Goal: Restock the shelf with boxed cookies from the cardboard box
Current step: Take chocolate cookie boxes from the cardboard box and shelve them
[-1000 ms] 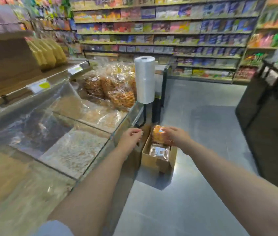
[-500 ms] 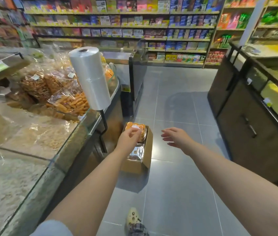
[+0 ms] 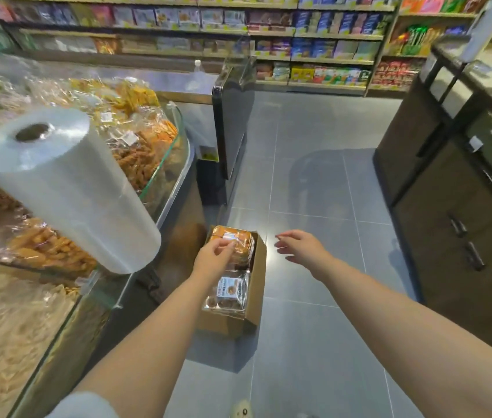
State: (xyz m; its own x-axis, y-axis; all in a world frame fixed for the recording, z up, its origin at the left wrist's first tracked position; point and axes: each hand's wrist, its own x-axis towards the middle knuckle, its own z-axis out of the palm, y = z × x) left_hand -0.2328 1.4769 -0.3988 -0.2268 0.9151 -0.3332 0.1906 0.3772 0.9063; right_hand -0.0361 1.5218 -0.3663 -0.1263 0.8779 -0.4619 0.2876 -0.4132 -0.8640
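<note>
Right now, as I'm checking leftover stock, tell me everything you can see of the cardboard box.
The cardboard box is plain brown, narrow and open-topped, upright on the grey tiled floor beside the counter. Two clear cookie packs lie in it in a row: the near pack shows a label, the far pack holds orange cookies and sits higher. The left hand touches the far pack, not the box.
</note>
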